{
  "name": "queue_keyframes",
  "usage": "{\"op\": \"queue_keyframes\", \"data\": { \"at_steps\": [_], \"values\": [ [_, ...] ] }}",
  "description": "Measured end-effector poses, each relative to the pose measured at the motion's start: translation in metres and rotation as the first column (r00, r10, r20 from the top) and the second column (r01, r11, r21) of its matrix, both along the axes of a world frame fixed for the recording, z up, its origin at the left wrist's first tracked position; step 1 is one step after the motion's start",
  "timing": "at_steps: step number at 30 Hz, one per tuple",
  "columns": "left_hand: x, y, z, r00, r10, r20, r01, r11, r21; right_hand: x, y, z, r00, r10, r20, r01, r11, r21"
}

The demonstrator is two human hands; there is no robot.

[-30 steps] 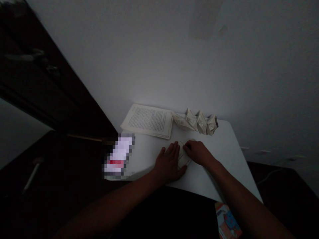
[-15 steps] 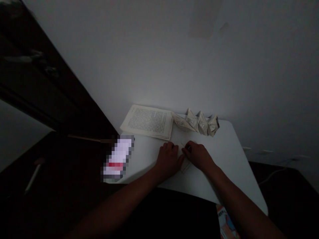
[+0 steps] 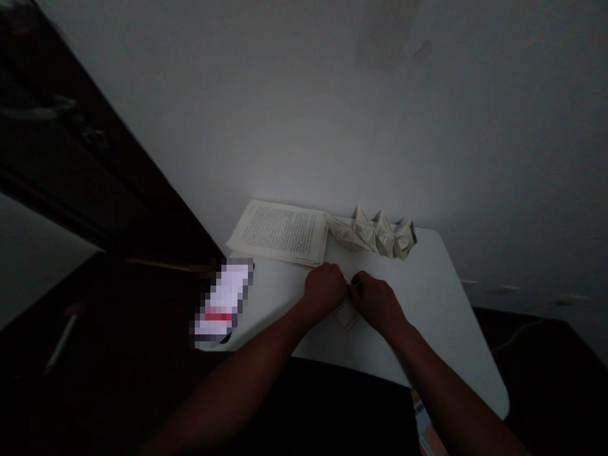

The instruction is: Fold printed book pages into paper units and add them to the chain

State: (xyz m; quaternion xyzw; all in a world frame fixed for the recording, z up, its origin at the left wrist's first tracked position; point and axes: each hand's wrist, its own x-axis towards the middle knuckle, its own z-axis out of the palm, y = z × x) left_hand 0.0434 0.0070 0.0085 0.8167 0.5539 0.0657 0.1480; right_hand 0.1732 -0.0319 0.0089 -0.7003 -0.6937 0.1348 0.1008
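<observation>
A small folded piece of printed paper (image 3: 348, 316) lies on the white table (image 3: 427, 297) under and between my hands. My left hand (image 3: 325, 288) is closed at the paper's upper left edge, its knuckles up. Close beside it, my right hand (image 3: 375, 296) pinches the paper's upper edge between thumb and fingers. The fingertips of both hands nearly meet. My hands cover much of the paper, so its full shape is hidden.
Behind my hands lies a stack of printed sheets (image 3: 285, 234). To its right stand several folded paper boats (image 3: 382, 234) in a row. A phone with a blurred screen (image 3: 225, 297) rests at the table's left edge. A wall (image 3: 294, 114) rises behind, and a dark door (image 3: 95, 139) is at left.
My left hand has curled its fingers in and turned so its knuckles face up, showing more of the paper's lower part. My right hand has barely moved.
</observation>
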Motion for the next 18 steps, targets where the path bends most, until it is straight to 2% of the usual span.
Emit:
{"op": "queue_keyframes", "data": {
  "at_steps": [6,11,18],
  "values": [
    [0.002,-0.003,-0.001,0.998,0.011,0.064,-0.014,0.999,0.05,0.0,-0.001,0.001,1.0,-0.007,-0.016,0.007,1.0,0.001],
    [0.003,0.004,-0.003,0.982,0.051,0.182,-0.053,0.999,0.002,-0.001,-0.003,0.003,0.999,-0.005,-0.04,0.005,1.0,0.006],
    [-0.001,0.009,-0.003,0.92,0.04,0.389,-0.01,0.997,-0.077,0.001,-0.001,-0.002,0.994,-0.023,-0.111,0.025,0.999,0.02]
  ]
}}
